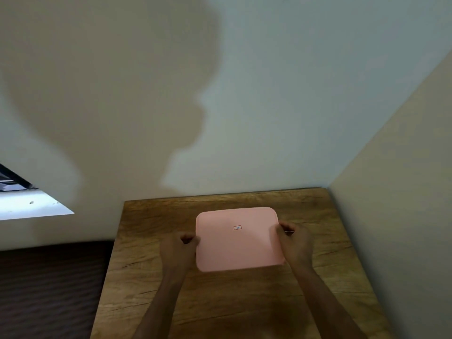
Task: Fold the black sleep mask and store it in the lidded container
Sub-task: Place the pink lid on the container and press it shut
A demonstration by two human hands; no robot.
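Left hand curled into a narrow grip on the left edge of the pink lid, fingers bunched at the rim. Right hand does the same on the right edge — knuckles folded over, fingertips pinched on the rim. Both grips closed on the lid, one each side, bare forearms running back toward the camera.

Lid is flat, rounded-square, plain pink, with a small red-outlined label near its centre. It covers the lidded container completely — no wall or base of the container shows beneath it from this angle, so whether the lid is seated or only resting there cannot be told.

Contents: hidden. The black sleep mask is nowhere in sight; whether it lies under the lid cannot be told.

Container sits toward the far middle of the wooden surface, grain brown and streaked, nothing else visible on it. Surface is pushed into a corner: pale wall behind, a second wall along the right side. A large soft shadow falls across the back wall. Left of the surface, a dark ribbed covering lower down, and above it a bright window ledge with a dark frame.
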